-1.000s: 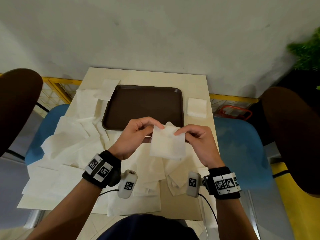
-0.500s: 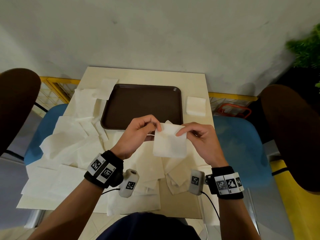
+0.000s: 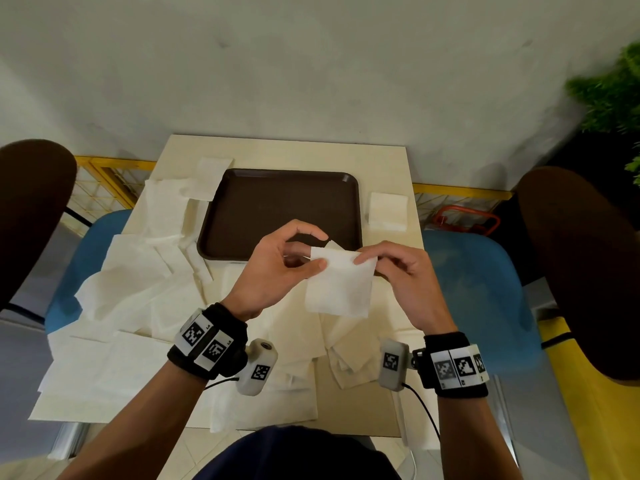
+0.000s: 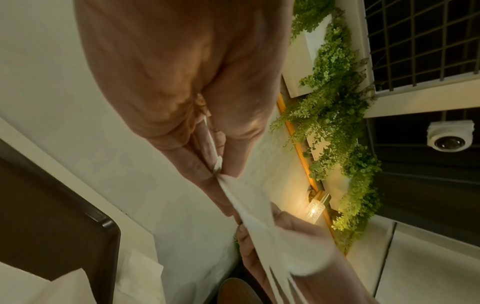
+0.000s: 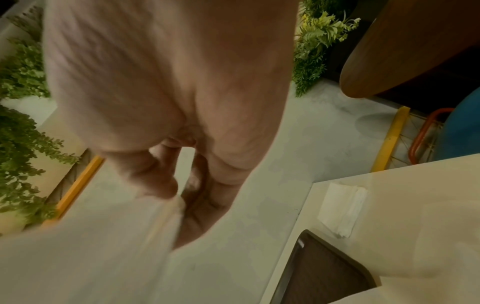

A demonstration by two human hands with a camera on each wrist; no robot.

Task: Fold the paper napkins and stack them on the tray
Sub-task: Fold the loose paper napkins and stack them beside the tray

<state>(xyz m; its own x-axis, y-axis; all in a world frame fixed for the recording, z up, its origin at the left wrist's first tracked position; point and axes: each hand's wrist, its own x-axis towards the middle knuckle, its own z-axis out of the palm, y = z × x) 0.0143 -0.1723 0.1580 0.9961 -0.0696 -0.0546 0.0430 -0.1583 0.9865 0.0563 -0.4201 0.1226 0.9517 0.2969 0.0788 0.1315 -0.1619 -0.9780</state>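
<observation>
Napkin: white square paper napkin (image 3: 341, 284) now folded smaller vs 1 s ago, hanging above table.
L hand (image 3: 277, 268): pinching top-left corner.
R hand (image 3: 403, 275): pinching top-right.
Brown plastic tray (image 3: 280, 209): no stack yet; nxt drop there.

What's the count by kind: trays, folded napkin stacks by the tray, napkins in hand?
Trays: 1
Folded napkin stacks right of the tray: 1
Napkins held by both hands: 1
Total: 3
Loose napkins on the table overlap too much to count.
</observation>
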